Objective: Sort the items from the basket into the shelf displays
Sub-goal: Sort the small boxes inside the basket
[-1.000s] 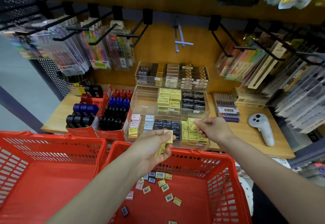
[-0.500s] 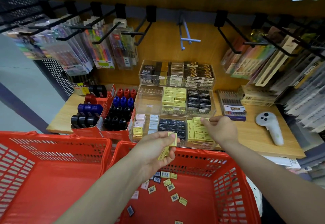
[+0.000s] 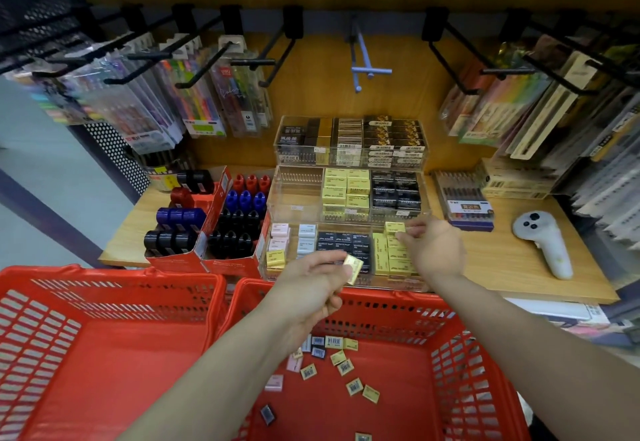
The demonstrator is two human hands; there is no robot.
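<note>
Left hand (image 3: 313,281) is pinching a yellow eraser (image 3: 353,267) above the right-hand red basket (image 3: 478,371) — loose erasers (image 3: 346,368) are lying on its floor. Right hand (image 3: 433,250) is reaching into the clear tray (image 3: 277,260), its fingertips (image 3: 403,238) pinching another yellow eraser box (image 3: 394,228) at the yellow stack (image 3: 394,260).

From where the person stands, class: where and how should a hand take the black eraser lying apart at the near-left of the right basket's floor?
Come straight down from above: the black eraser lies flat on the right basket floor, apart from the others. Pinch its two long side edges between thumb and forefinger.
</note>
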